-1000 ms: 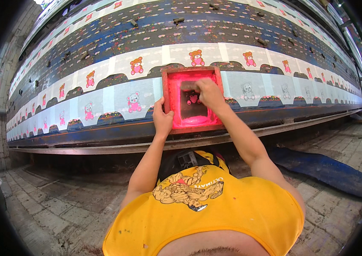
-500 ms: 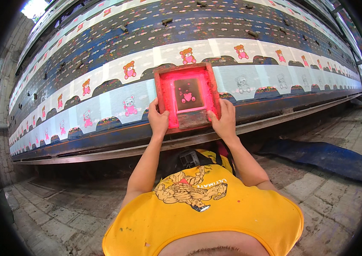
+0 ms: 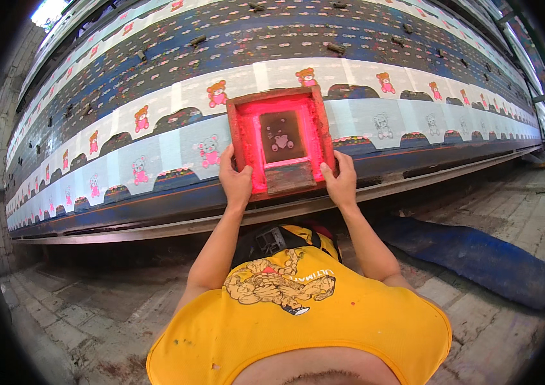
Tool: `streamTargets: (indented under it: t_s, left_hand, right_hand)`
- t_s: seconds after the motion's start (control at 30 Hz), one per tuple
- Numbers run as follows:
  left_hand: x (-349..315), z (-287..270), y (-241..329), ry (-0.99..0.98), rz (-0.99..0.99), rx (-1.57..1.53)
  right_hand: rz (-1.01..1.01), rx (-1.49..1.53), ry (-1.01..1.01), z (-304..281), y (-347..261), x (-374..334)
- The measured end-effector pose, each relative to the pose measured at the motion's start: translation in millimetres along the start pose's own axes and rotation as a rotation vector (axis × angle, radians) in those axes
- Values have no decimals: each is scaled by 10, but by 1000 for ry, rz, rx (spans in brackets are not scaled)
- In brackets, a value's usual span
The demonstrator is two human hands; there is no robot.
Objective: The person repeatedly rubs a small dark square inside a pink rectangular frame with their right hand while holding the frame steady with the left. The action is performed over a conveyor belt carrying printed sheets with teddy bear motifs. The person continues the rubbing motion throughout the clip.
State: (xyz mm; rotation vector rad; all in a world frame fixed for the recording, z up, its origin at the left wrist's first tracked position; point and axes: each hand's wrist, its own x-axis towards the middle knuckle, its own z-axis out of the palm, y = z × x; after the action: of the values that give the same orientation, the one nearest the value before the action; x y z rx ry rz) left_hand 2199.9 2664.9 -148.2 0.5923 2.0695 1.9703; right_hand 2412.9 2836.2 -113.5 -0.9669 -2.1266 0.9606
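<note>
A wooden-framed printing screen (image 3: 288, 178), smeared bright pink inside, is over the near row of pale fabric pieces on a long table. Its dark mesh window (image 3: 280, 135) carries a faint bear-and-heart motif. My left hand (image 3: 235, 181) grips the frame's lower left side, thumb on top. Opposite it, my right hand (image 3: 341, 182) holds the lower right side the same way. Left of the frame is a bear print (image 3: 209, 152) with pink on it; to the right is a grey outline bear (image 3: 383, 126). Whether the frame touches the fabric I cannot tell.
Behind lies a second row with brown-and-pink bears (image 3: 217, 94). Small dark cylindrical pieces (image 3: 335, 48) are scattered on the table farther back. A metal rail (image 3: 157, 230) runs along the near edge. A dark blue sheet (image 3: 471, 256) lies on the floor at right.
The fabric rows have shifted right in view, while the frame stays near the centre, slightly more tilted. The motif in its window looks paler. Both hands keep their hold.
</note>
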Motion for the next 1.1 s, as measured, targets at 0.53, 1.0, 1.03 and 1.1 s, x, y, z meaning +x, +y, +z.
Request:
streamTargets:
  t_s: [0.53, 1.0, 1.03, 1.1]
  left_hand:
    - [-97, 578, 17, -29, -45, 285]
    - [-88, 624, 32, -28, -4, 361]
    - [-89, 628, 34, -32, -6, 349]
    - [-97, 616, 50, -29, -3, 348]
  right_hand:
    - [-204, -52, -126, -603, 411, 147]
    - [-578, -218, -390, -194, -75, 414]
    - [-594, -243, -389, -177, -24, 412]
    - [-587, -156, -398, -236, -37, 327]
